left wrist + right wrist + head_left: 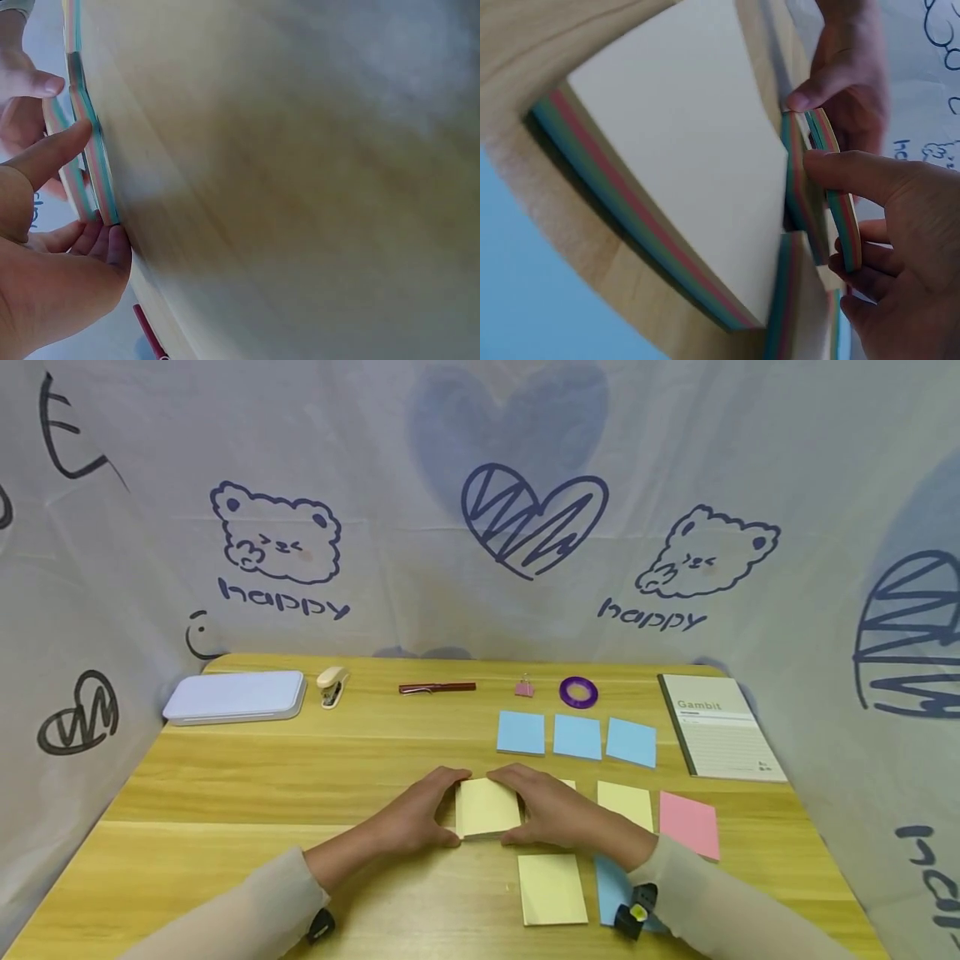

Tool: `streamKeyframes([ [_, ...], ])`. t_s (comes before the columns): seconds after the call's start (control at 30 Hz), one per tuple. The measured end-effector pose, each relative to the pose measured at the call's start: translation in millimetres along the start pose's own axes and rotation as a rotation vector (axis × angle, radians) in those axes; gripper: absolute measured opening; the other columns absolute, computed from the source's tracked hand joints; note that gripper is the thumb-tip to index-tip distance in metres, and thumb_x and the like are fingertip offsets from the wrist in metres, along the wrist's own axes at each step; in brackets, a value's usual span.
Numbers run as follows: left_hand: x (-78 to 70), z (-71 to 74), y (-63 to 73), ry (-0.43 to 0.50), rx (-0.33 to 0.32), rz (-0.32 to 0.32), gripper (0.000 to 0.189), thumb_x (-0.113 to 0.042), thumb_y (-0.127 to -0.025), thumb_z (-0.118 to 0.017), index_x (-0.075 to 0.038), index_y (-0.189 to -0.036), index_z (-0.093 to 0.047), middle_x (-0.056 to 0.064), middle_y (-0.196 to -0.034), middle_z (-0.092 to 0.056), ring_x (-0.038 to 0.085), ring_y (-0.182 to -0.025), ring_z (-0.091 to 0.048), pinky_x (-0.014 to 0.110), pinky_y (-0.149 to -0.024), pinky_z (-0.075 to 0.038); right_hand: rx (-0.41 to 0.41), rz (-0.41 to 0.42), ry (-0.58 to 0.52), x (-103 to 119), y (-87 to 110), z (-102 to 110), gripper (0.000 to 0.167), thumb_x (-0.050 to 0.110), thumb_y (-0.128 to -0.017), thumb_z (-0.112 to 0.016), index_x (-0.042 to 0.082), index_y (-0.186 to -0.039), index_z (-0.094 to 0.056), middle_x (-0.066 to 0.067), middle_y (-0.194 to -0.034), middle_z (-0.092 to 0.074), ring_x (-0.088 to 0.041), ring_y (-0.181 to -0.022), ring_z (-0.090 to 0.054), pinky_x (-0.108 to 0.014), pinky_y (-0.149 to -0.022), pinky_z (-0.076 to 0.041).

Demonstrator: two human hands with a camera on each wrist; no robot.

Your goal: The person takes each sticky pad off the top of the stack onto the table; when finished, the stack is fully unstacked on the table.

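Note:
A yellow-topped sticky note pad (491, 806) with pink and teal layered edges sits over a second sticky note pad (103, 176), slightly offset, in front of me. My left hand (416, 817) grips the lower pad by its near and far edges, thumb on one and fingers on the other. From the right, my right hand (558, 817) pinches the upper pad between thumb and fingers. In the right wrist view the upper pad is tilted over the lower one. Another yellow pad (568, 783) is mostly hidden behind my right hand.
Near my right forearm lie yellow pads (552, 891), a pink pad (688, 825) and a blue pad (613, 889). Behind are three blue pads (577, 737), purple tape (578, 692), a binder clip (524, 689), pen (437, 688), stapler (332, 685), white case (234, 696) and notebook (720, 727).

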State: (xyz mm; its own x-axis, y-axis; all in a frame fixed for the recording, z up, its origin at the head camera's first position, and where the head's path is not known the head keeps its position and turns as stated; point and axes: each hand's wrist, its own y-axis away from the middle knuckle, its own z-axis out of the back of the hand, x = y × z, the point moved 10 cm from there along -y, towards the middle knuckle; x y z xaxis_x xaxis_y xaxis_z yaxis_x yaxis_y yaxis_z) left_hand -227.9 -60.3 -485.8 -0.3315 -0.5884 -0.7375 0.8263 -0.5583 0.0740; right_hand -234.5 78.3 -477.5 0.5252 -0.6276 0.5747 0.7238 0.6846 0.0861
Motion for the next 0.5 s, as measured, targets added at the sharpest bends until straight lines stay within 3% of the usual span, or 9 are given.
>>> streamKeyframes([
  [0.23,-1.9,0.3,-0.2,0.003,-0.007,-0.011,0.084,-0.006,-0.079,-0.090,0.002,-0.149,-0.044,0.016,-0.144,-0.053,0.034,-0.139,-0.048,0.053,-0.114,-0.040,-0.063,-0.049,0.000,-9,29.5,22,0.090,0.033,-0.082,-0.089,0.010,-0.156,-0.042,-0.011,-0.157,-0.045,-0.035,-0.142,-0.046,-0.054,-0.115,-0.041],
  [0.5,-1.9,0.6,-0.1,-0.002,-0.014,-0.013,0.084,-0.005,-0.078,-0.090,0.001,-0.148,-0.046,0.016,-0.144,-0.053,0.035,-0.139,-0.047,0.053,-0.115,-0.039,-0.162,-0.118,-0.029,-38,103.6,46,0.089,0.031,-0.082,-0.089,0.013,-0.157,-0.043,-0.008,-0.156,-0.046,-0.035,-0.141,-0.047,-0.058,-0.109,-0.045],
])
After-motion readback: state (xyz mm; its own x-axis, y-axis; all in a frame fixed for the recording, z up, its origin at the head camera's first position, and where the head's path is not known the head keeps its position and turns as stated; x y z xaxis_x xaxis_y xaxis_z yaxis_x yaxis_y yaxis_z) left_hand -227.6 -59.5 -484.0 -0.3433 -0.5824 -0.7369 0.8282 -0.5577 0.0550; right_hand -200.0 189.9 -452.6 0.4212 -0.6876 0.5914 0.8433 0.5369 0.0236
